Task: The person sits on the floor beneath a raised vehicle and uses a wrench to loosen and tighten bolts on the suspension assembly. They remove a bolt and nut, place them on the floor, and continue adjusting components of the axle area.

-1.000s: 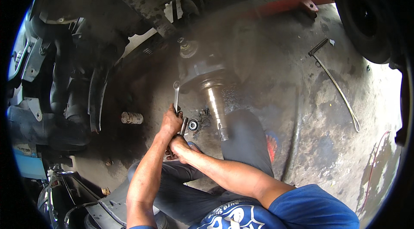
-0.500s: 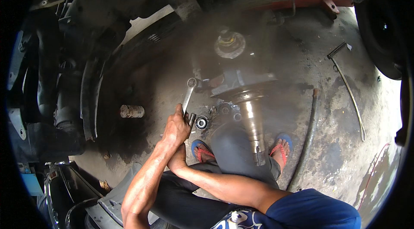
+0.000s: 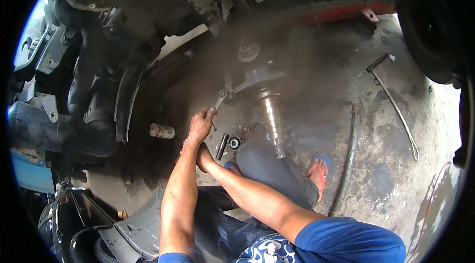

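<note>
My left hand (image 3: pixel 200 124) is closed around a combination wrench (image 3: pixel 219 102). The wrench's ring end is against or close to the dark knuckle assembly (image 3: pixel 255 79), beside its small protruding part. From that assembly a shiny stepped spindle (image 3: pixel 273 123) points down towards my knee. My right hand (image 3: pixel 204 158) lies beneath my left forearm at the wrist. Its fingers are mostly hidden, so whether they hold anything cannot be made out. Nearest to the hands on the floor are a dark metal tube (image 3: pixel 222 147) and a round ring-shaped part (image 3: pixel 234 143).
A dirty can (image 3: pixel 162 131) lies to the left. On the right are a long dark bar (image 3: pixel 350 159) and a thin rod with a black handle (image 3: pixel 393 107). Vehicle underbody parts (image 3: pixel 94 75) crowd the left and top; a tyre (image 3: pixel 428 35) stands far right.
The view has shifted slightly. My left hand sits closer to the wrench's ring end, and my right hand remains under the left forearm. The metal tube beside my hand shows more fully.
</note>
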The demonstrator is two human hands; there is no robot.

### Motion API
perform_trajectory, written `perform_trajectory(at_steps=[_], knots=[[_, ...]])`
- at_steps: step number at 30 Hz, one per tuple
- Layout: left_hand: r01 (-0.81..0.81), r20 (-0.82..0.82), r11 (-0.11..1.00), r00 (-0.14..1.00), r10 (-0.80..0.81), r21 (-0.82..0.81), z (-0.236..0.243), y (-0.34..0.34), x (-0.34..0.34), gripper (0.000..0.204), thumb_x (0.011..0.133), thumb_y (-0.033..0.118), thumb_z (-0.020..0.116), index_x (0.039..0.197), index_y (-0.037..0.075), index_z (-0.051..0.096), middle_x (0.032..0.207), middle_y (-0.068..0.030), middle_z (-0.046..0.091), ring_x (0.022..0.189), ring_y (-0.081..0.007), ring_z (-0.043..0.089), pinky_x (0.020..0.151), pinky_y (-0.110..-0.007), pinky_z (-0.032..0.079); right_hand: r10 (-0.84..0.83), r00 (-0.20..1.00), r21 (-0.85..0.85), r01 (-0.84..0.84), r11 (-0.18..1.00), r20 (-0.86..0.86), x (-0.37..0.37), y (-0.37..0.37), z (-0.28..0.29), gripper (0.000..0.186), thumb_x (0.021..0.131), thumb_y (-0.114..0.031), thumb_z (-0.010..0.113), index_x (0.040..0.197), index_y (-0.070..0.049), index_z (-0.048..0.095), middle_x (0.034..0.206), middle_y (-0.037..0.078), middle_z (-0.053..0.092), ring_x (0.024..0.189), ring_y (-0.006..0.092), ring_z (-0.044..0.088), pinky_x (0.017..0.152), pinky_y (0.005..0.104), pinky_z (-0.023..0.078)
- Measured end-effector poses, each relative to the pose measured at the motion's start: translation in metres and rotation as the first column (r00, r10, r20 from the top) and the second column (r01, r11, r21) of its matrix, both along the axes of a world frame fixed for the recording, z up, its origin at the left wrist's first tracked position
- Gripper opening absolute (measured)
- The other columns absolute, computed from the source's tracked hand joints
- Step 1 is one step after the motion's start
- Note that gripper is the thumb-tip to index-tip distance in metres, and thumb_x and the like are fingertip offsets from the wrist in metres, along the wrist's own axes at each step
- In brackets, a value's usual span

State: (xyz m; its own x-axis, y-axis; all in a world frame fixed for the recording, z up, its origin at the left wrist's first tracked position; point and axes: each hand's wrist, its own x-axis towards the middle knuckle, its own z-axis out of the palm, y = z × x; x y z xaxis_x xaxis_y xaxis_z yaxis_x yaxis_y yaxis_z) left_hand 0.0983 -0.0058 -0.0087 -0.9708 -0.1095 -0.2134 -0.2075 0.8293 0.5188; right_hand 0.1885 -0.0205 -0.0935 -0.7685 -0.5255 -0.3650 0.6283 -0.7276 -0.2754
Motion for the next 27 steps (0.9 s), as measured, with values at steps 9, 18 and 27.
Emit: perform_trajectory(at_steps=[9,18,27], knots=[[-0.251,-0.023,0.929,0.963,0.267,0.273,-0.001,0.014,0.016,0.043,0.100,0.037,0.054,0.084,-0.002,0.063,0.066,-0.0078,0.062,0.060,-0.0177,0.059,0.057,-0.036,0.046,0.376,0.922,0.287,-0.338,0.897,-0.089,0.018,0.150,0.064,0.029,0.103,-0.028,0.048,0.105,0.000,0.053,0.069,0.008,0.057,0.055,0.0214,0.060,0.046,0.0360,0.051],[-0.338,-0.043,0.853,0.922,0.385,0.398,-0.014,0.081,0.029,0.046,0.099,0.035,0.053,0.081,-0.006,0.065,0.068,-0.0110,0.063,0.065,-0.0181,0.057,0.064,-0.038,0.046,0.519,0.835,0.472,-0.389,0.791,-0.182,0.009,0.260,0.074,0.035,0.106,-0.032,0.041,0.106,0.001,0.055,0.068,0.004,0.055,0.054,0.0168,0.062,0.042,0.0274,0.053],[-0.399,0.123,0.709,0.905,0.408,0.581,-0.021,0.085,0.005,0.036,0.103,0.033,0.048,0.086,0.001,0.056,0.066,-0.0083,0.058,0.058,-0.0199,0.060,0.049,-0.033,0.049,0.428,0.900,0.382,-0.370,0.847,-0.077,0.002,0.249,0.069,0.033,0.105,-0.031,0.043,0.106,-0.001,0.056,0.067,0.003,0.054,0.055,0.0167,0.061,0.044,0.0307,0.054]])
